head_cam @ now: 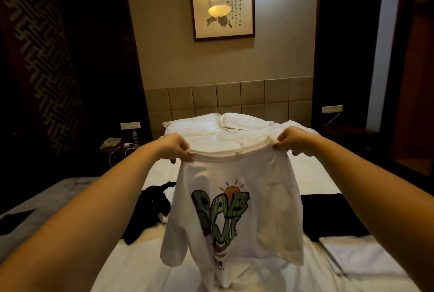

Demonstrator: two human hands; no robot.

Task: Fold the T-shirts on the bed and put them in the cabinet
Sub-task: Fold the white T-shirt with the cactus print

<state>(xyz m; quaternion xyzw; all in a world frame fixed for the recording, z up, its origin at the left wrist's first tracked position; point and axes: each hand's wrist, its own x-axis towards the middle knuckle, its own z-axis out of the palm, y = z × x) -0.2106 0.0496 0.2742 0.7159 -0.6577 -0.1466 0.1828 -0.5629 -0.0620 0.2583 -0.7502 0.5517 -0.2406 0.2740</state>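
White T-shirt (237, 209) hangs pinched at both shoulders by left hand (175, 147) and right hand (293, 140); lower it flat onto the bed (312, 174), print down.

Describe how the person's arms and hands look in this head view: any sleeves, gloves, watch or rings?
Both forearms are bare as far as the frame shows, with no sleeve in view. The left hand and right hand wear no gloves. No watch, bracelet or band shows at either wrist, and no ring is visible, though the dim light and curled fingers hide some of them. No markings are visible on either arm.
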